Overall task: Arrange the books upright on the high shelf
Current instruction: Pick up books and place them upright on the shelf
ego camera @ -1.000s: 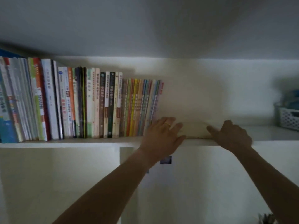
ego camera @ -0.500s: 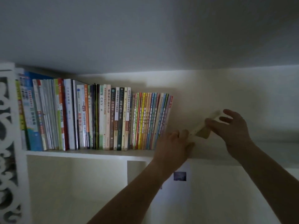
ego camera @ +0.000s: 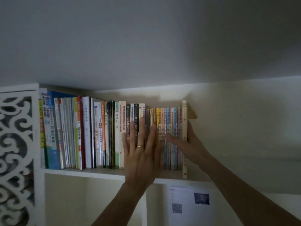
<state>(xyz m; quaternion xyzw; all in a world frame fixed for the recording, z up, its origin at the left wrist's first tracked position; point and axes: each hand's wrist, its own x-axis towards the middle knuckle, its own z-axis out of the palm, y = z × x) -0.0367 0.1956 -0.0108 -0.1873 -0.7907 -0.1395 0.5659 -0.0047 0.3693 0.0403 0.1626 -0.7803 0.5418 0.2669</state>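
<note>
Cream-coloured book [ego camera: 184,121] stood upright at the row's right end on the shelf [ego camera: 91,172], gripped by the right hand [ego camera: 187,144]; the left hand [ego camera: 141,154] lay flat, fingers spread, across the spines. Next, probably, release once the row was steady.

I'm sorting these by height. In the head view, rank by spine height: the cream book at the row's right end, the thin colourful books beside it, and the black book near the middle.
1. Cream book, tallest; it stands nearer the shelf's front edge, which may exaggerate it.
2. Black book.
3. Thin colourful books, shortest.
</note>
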